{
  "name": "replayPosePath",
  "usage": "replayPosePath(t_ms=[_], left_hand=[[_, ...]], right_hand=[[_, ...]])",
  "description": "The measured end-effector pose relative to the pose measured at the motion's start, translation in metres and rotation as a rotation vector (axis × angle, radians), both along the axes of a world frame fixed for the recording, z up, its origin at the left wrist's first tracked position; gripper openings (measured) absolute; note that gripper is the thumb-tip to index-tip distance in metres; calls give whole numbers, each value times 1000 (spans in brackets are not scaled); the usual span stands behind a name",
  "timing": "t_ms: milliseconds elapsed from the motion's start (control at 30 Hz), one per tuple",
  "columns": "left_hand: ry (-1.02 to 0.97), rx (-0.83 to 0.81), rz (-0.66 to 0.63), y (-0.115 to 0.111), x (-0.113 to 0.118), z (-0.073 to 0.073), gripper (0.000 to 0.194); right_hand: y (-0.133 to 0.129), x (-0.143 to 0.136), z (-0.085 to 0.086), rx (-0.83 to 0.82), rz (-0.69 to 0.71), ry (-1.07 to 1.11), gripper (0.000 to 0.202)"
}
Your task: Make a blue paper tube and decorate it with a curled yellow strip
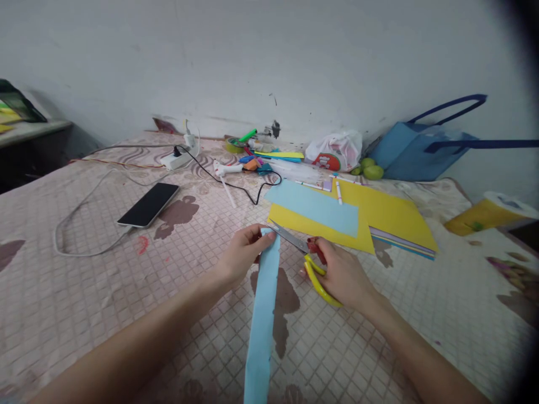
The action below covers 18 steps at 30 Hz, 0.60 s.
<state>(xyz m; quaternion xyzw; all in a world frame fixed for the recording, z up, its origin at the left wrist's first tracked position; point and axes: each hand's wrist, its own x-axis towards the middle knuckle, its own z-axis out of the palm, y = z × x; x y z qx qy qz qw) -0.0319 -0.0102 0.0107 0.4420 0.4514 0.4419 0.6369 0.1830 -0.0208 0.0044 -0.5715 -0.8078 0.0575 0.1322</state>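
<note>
My left hand (245, 252) pinches the far end of a long light-blue paper strip (264, 320) between thumb and fingers. The strip runs down toward me and leaves the view at the bottom. In my right hand (343, 272) is a pair of scissors (314, 275) with yellow handles, my fingers through the loops. The blades point left and lie at the strip's right edge near its top, just beside my left thumb. Whether the paper sits between the blades I cannot tell. Beyond the scissors, a light-blue sheet (315, 207) rests on a yellow sheet (278, 216).
A phone (149, 205) on a white cable lies left, near a power strip (177, 160). A glue gun (229, 168) with a black cord, a plastic bag (334, 150), green fruit (373, 170) and a blue bag (415, 148) stand along the wall. At right is a yellow roll (478, 216).
</note>
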Motion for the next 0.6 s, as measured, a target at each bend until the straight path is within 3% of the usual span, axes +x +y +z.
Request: replayPosePath(t_ms=[600], left_hand=[[-177,-123,-25,-2,1,5,28]], right_hand=[[-1,-1,-1,-138,4,81,28]])
